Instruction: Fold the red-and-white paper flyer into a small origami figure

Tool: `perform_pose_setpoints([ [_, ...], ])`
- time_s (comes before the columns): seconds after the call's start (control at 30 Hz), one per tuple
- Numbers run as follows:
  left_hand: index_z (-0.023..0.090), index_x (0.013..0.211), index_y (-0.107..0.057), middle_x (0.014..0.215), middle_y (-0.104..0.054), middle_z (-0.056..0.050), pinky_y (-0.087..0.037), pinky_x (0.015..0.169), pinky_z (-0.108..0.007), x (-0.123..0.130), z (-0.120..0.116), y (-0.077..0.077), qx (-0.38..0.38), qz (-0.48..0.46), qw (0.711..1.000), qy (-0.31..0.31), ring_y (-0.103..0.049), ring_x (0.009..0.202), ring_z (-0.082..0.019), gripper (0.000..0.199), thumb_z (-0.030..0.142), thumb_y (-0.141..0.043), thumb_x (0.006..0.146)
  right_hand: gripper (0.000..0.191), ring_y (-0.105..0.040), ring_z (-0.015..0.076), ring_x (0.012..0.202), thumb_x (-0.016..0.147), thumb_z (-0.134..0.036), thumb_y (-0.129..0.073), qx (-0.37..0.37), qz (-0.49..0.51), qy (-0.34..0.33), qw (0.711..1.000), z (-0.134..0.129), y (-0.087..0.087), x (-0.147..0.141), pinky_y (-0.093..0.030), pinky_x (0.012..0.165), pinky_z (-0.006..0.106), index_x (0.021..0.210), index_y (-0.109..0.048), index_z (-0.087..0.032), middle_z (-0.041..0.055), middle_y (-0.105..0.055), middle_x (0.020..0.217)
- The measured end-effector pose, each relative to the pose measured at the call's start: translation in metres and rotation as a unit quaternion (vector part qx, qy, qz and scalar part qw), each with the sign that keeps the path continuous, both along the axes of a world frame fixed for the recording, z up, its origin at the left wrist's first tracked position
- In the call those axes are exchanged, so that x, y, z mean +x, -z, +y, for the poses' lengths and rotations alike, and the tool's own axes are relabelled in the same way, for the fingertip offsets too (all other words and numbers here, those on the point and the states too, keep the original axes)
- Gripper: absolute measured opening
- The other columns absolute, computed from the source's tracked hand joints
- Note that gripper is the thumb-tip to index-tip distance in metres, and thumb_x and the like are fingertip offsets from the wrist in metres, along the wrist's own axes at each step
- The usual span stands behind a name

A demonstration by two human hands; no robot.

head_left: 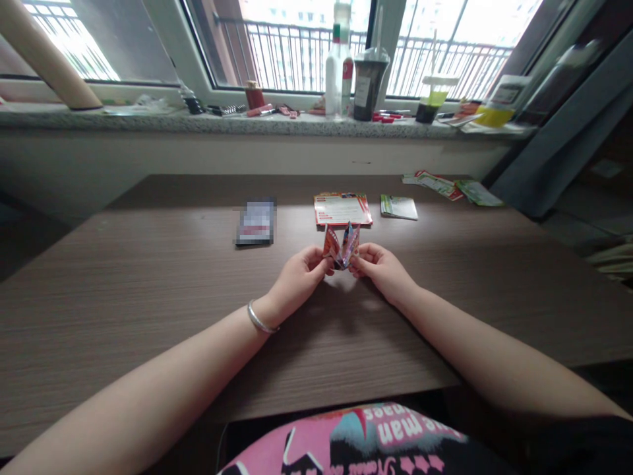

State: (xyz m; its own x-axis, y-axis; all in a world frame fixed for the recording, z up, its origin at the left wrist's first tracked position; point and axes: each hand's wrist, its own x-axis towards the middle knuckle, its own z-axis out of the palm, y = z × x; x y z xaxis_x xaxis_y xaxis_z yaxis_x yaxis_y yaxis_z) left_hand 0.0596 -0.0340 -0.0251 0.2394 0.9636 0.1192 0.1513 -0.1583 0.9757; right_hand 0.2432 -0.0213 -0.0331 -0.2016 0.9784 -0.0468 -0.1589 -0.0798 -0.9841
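A small folded piece of colourful paper (348, 241), red, white and dark with upright points, is held a little above the brown table (148, 297). My left hand (307, 269) pinches its left side between thumb and fingers. On the opposite side, my right hand (380, 265) pinches the lower right part. Just behind the folded paper lies a red-edged printed card (343, 210). A small stack of white and green papers (398, 207) rests to the right of that card.
A blurred-out phone-like object (256, 223) lies left of the hands. More printed papers (438, 185) are at the back right. Bottles (334, 82), a dark cup (368, 86) and small items line the window sill (208, 125).
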Motion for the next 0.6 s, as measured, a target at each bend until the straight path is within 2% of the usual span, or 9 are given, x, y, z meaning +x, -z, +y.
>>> perform_pose_setpoints([
  [0.13,0.015,0.089,-0.063,0.088,-0.070,-0.006,-0.049,0.070,-0.029,0.003,0.000,-0.006,-0.043,-0.029,0.999,-0.015,-0.063,0.073,-0.016,0.036,0.049,-0.069,0.078,0.045,-0.056,0.0113,0.061,0.055,-0.050,-0.085,-0.002,0.019,0.019,1.000,0.001,0.001,-0.001,-0.043,0.062,0.026,0.075,-0.060,-0.019,-0.0016,-0.066,0.066],
  [0.3,0.014,0.094,-0.064,0.092,-0.070,-0.007,-0.044,0.067,-0.027,0.006,0.006,-0.013,-0.111,-0.051,0.991,-0.045,-0.063,0.074,-0.016,0.039,0.048,-0.071,0.075,0.045,-0.057,0.0133,0.070,0.056,-0.052,-0.083,-0.018,-0.002,0.042,0.999,0.005,-0.004,-0.005,-0.044,0.069,0.028,0.078,-0.062,-0.020,0.0016,-0.069,0.079],
  [0.43,0.015,0.088,-0.062,0.088,-0.069,-0.005,-0.042,0.064,-0.025,0.011,0.013,-0.013,-0.135,-0.079,0.985,-0.069,-0.062,0.070,-0.014,0.036,0.045,-0.072,0.072,0.047,-0.053,0.0113,0.063,0.053,-0.053,-0.083,-0.051,-0.001,0.080,0.995,0.011,-0.004,-0.011,-0.044,0.062,0.027,0.077,-0.060,-0.020,0.0011,-0.067,0.078],
  [0.6,0.015,0.084,-0.061,0.087,-0.069,-0.006,-0.044,0.063,-0.025,0.015,0.014,-0.007,-0.117,-0.115,0.981,-0.104,-0.061,0.070,-0.013,0.039,0.049,-0.073,0.069,0.051,-0.053,0.0099,0.055,0.055,-0.059,-0.080,-0.007,0.011,0.083,0.996,0.016,-0.001,-0.019,-0.046,0.056,0.027,0.080,-0.055,-0.022,0.0011,-0.067,0.076],
])
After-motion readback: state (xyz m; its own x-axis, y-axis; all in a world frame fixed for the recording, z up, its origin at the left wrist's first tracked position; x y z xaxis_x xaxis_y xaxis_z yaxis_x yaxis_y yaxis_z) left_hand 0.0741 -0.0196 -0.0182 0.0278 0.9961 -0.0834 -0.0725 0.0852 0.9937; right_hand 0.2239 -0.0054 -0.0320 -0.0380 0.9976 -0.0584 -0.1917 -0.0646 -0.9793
